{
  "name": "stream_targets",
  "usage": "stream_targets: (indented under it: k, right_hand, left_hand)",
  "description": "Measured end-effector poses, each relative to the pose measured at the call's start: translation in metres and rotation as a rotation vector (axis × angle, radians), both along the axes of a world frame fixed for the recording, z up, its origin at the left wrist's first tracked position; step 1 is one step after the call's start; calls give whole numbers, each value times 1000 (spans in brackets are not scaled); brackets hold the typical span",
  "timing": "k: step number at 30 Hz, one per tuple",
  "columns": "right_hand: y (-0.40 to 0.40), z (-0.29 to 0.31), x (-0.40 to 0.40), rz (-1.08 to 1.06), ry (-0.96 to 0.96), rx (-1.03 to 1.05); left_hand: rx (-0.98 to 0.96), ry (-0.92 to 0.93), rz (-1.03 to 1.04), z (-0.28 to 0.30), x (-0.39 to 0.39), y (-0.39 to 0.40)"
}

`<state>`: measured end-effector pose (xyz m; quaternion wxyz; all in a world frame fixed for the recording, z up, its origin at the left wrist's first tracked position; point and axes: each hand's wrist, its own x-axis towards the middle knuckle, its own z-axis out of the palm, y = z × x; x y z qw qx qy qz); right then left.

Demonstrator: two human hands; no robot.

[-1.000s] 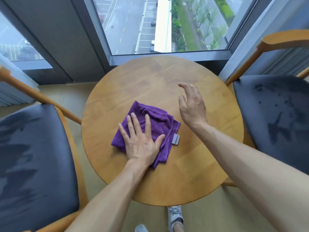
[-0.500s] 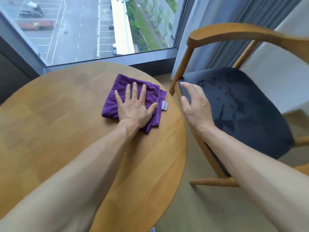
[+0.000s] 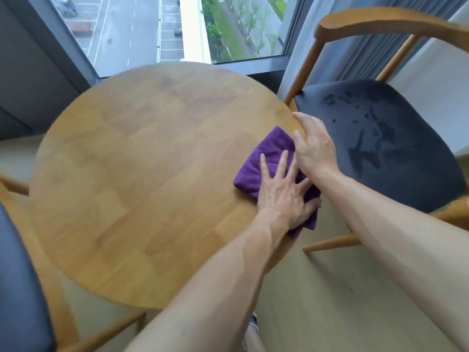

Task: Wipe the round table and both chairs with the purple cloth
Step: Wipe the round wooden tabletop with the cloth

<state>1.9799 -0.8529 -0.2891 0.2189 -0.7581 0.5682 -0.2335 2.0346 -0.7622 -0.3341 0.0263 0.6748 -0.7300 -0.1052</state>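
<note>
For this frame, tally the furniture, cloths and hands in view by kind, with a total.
Round tables: 1, the round table
Chairs: 2, the right chair and the left chair, partly out of frame
Cloths: 1, the purple cloth at the table's right edge
Hands: 2, left hand flat on the cloth, right hand beside it
Total: 6

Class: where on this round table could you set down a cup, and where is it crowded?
The round table is bare from its window-side rim to its near rim. Crowded: the right rim, where the left hand presses the purple cloth beside the right hand.
</note>
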Motion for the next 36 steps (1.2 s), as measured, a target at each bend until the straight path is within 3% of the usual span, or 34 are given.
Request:
stream_targets:
  k: [10,18,24,27,32,36]
  right_hand:
    - [131,-22,37,121,19,8]
    - [186,-25,89,234,44,93]
    - [159,-26,114,347,45,47]
    - [128,-27,134,399,14,46]
    - [78,-28,178,480,-33,56]
    - [35,-26,211,501,-124,64]
  left_hand:
    - [-42,-68,85,-4,50,194]
    - [78,-126,487,-1,187,272]
    - [137,-49,806,4,271,224]
    - [165,-54,870,6,302,178]
    - [173,-64,863,6,309,86]
    - [114,-44,698,4,287,19]
